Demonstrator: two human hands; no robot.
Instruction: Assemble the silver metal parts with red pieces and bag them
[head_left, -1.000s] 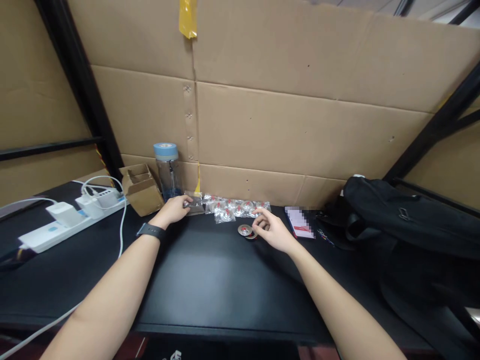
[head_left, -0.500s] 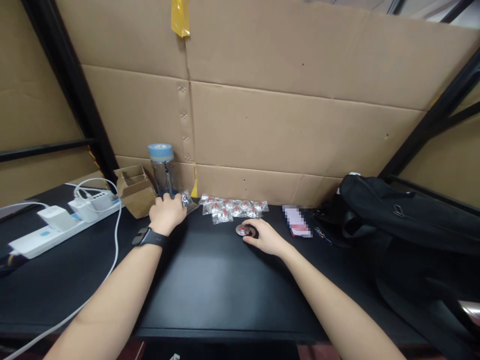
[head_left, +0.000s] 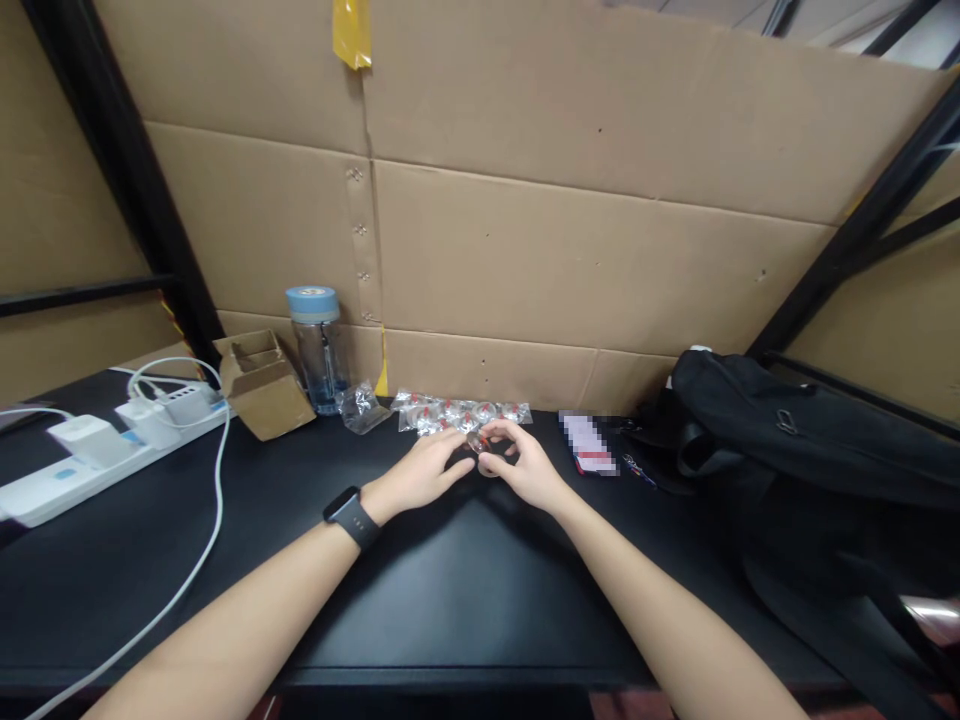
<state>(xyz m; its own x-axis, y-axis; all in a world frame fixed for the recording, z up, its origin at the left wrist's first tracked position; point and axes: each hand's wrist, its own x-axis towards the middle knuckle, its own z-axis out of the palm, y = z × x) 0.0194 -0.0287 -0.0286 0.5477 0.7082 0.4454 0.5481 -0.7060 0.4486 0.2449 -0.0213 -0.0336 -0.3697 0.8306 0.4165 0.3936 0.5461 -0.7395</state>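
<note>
A small round metal disc [head_left: 491, 469] with a reddish, shiny centre is between my two hands, just above or on the black table; its exact shape is partly covered by fingers. My right hand [head_left: 531, 470] curls around its right side, thumb and fingers gripping it. From the left, my left hand [head_left: 427, 470], with a black watch on the wrist, has its thumb and fingertips at the disc's near-left edge. Just behind the hands lie several clear plastic packets [head_left: 450, 410] holding round silvery pieces with red spots. A crumpled, clear plastic wrapper [head_left: 363, 409] lies to their left.
At the back left stand a blue-lidded bottle [head_left: 315, 345] and an opened cardboard box [head_left: 266, 390]. A white power strip [head_left: 97, 465] with chargers and a trailing cable occupies the left. A phone [head_left: 589, 443] and a black backpack [head_left: 810, 470] are on the right. Cardboard walls off the back.
My left hand has left the plastic wrapper beside the bottle and moved right to the disc. My right hand stays at the disc, which is now tilted between both hands.
</note>
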